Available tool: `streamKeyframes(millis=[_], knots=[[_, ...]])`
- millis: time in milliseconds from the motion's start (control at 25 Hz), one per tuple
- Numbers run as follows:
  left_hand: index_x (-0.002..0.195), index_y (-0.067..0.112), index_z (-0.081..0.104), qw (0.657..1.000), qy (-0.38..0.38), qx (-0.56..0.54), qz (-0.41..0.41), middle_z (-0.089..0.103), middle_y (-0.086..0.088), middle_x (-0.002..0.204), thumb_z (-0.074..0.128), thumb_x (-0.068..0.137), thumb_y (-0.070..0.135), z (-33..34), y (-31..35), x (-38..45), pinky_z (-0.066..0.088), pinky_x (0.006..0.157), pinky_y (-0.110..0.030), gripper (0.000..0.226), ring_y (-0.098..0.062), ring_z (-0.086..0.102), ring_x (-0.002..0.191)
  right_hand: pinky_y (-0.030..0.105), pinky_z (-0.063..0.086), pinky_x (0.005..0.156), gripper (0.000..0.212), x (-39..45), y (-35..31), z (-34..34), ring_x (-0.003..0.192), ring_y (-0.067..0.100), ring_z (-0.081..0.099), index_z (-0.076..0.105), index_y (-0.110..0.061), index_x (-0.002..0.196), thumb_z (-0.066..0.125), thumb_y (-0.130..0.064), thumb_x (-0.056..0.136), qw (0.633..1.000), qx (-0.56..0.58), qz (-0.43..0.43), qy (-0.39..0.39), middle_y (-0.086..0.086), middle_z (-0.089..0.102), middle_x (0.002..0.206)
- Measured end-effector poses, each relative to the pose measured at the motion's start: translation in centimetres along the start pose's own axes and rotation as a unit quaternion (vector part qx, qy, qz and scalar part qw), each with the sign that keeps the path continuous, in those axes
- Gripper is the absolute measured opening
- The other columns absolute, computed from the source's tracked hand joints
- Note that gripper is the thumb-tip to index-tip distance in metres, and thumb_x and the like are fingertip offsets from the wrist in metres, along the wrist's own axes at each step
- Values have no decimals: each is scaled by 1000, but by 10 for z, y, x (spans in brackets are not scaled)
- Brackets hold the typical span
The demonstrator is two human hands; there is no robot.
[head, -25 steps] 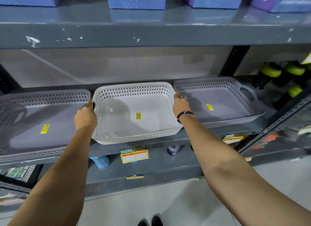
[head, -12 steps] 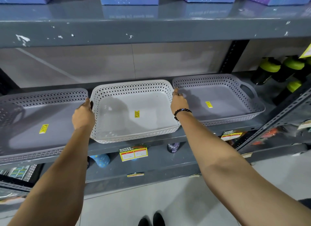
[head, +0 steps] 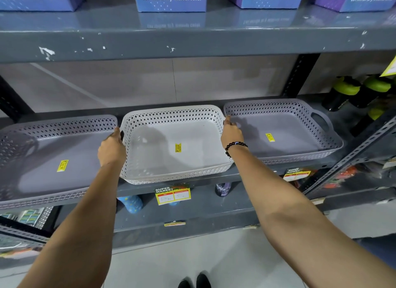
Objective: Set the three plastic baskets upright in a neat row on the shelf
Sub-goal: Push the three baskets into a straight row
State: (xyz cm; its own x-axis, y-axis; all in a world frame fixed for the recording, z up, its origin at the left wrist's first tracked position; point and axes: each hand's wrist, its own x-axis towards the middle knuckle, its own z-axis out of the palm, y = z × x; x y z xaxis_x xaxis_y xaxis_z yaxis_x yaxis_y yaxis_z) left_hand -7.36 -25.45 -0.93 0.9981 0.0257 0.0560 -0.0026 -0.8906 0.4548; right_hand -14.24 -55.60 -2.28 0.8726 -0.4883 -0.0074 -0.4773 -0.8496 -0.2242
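A: Start at the left. What sits outside the left hand's fingers?

B: A grey basket, upright on the shelf, open side up, a yellow sticker on its floor. Its right end wall lies just beside the knuckles of the left hand.

A: And that hand itself?

B: Closed on the left end wall of the white basket. The thumb runs along the rim; the other fingers curl over the far side of the wall, so their tips are hidden.

A: Between the two sets of fingers?

B: The white basket, upright, its front edge hanging slightly past the shelf lip. A yellow sticker lies near the middle of its floor.

A: The right hand?

B: The right hand grips the white basket's right end wall, fingers wrapped over the rim near the back corner. A black bead bracelet circles the wrist.

A: Beyond those fingers?

B: A second grey basket, upright too, its left wall just beside the right hand, a handle cutout at its far end. Further right, green-capped bottles stand on the shelf. Below the shelf lip, under the white basket, hangs a price tag.
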Motion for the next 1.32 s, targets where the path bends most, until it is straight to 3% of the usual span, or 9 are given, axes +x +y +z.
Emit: streamKeyframes(millis=[400,760,1320], knots=[[145,19,36,1000,0,-3,-5,64,-31,110,27,98,3,1,-1,3,50,80,-47,51,-45,60,98,41,53,88,62,-2,1,0,115,34,58,11,0,149,35,9,93,1000,11,3,5,28,57,127],[143,15,39,1000,-1,23,14,65,-29,110,29,95,-2,0,0,7,50,78,-46,52,-43,62,97,42,53,78,56,-5,0,-4,105,41,61,18,-3,148,32,7,94,999,40,16,19,29,58,119],[144,8,36,997,-6,54,61,63,-29,113,32,94,-5,-1,-3,8,49,79,-49,51,-44,60,99,47,53,80,54,-7,0,-4,103,44,61,21,-3,147,31,7,94,998,52,1,29,32,58,117]])
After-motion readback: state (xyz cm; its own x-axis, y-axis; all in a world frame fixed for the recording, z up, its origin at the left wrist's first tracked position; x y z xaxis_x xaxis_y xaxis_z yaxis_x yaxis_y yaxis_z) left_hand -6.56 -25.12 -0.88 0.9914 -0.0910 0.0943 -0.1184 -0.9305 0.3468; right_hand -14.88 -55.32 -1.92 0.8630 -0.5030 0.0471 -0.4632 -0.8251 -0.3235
